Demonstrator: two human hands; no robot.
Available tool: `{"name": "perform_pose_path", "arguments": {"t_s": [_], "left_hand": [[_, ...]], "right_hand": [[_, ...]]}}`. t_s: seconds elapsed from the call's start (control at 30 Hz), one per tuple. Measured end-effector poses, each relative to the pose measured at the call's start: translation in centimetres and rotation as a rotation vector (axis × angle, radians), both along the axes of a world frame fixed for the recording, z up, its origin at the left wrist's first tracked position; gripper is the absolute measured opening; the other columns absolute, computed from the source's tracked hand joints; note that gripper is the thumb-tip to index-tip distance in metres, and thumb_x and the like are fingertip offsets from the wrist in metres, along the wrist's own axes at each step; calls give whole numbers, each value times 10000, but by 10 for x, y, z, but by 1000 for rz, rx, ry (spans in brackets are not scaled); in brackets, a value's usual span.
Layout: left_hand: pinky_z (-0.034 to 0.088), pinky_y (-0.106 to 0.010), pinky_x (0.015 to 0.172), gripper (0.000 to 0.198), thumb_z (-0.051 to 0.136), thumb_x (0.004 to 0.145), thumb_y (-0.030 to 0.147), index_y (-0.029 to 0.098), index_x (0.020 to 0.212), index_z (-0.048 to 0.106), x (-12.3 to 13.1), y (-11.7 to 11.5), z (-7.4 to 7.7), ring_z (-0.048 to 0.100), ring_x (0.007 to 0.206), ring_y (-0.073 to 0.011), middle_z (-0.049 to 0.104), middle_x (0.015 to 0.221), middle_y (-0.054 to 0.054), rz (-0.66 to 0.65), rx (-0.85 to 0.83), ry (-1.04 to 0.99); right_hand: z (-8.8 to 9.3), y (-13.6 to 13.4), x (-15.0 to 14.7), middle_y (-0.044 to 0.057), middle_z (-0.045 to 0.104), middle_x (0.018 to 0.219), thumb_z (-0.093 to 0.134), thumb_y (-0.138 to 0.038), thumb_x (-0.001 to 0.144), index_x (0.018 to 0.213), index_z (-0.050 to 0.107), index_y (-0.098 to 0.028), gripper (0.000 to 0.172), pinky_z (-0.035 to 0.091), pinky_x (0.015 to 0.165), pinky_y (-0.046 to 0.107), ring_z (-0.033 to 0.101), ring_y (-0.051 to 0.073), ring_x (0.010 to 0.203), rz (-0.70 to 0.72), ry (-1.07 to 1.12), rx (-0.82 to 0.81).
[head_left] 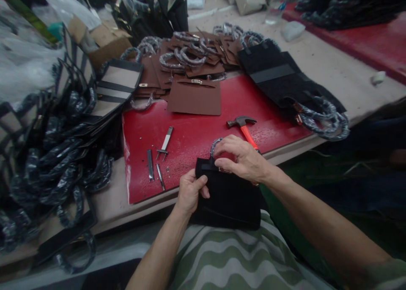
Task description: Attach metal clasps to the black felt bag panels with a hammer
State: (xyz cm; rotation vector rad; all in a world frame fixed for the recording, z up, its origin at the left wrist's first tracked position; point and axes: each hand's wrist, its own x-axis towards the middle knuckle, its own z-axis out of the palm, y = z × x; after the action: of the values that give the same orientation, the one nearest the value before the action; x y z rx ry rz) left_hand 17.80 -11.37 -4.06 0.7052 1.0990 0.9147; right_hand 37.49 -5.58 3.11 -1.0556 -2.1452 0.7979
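Note:
A black bag panel (233, 201) lies over my lap against the table edge. Its handle (215, 145) is wrapped in clear plastic and stands up at the top. My left hand (192, 190) grips the panel's left edge, thumb on top and fingers curled round it. Over the top edge, my right hand (242, 159) bends its fingers at the handle's base, by a small metal fitting (224, 170). Whether those right fingers pinch the fitting or only touch it is hidden. Just beyond the right hand lies a claw hammer (245, 129) with an orange-red handle.
On the red board (142, 133) lie a pronged punch (165, 142), a metal bar (150, 165) and a thin rod tool (160, 177). Brown panels (195, 96) are piled behind. Black panels (279, 76) lie right; plastic-wrapped black pieces (63, 154) crowd the left.

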Motion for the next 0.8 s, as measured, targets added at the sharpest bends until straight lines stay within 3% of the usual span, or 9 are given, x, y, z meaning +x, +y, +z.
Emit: {"name": "perform_pose_path", "arguments": {"t_s": [0.1,0.2,0.33,0.47,0.8], "left_hand": [[328,-180,394,324,760,690,416,146,789,612,1,0,1,452,308,-94,562,383,28,-1,-16,2],[325,-183,395,327,761,691,417,145,804,621,4,-2,1,450,309,-93,564,389,30,23,11,9],[284,-178,376,282,738,734,390,147,829,632,5,-7,0,412,289,-78,539,373,49,55,90,3],[281,-179,367,242,716,767,372,151,833,641,3,-7,-3,416,285,-79,539,375,52,45,151,15],[323,-185,378,229,697,791,376,161,852,646,0,-10,-20,445,301,-88,557,390,51,65,171,14]], "right_hand": [[-4,-10,3,98,680,1072,722,-303,825,1054,690,-174,265,436,940,422,588,250,1032,4,-109,-53],[-24,-15,-1,124,649,1146,767,-300,789,1113,705,-172,354,442,933,457,582,275,1057,14,-234,-94],[-44,-10,-2,93,635,1126,773,-277,787,1122,713,-188,352,459,921,416,592,239,1043,66,-72,-200],[-41,-3,0,71,623,1088,766,-269,791,1134,708,-175,360,465,897,373,600,210,1001,166,45,-313],[-34,9,-7,66,622,1018,740,-258,799,1104,709,-166,320,441,864,381,575,216,952,259,-130,-285]]}}
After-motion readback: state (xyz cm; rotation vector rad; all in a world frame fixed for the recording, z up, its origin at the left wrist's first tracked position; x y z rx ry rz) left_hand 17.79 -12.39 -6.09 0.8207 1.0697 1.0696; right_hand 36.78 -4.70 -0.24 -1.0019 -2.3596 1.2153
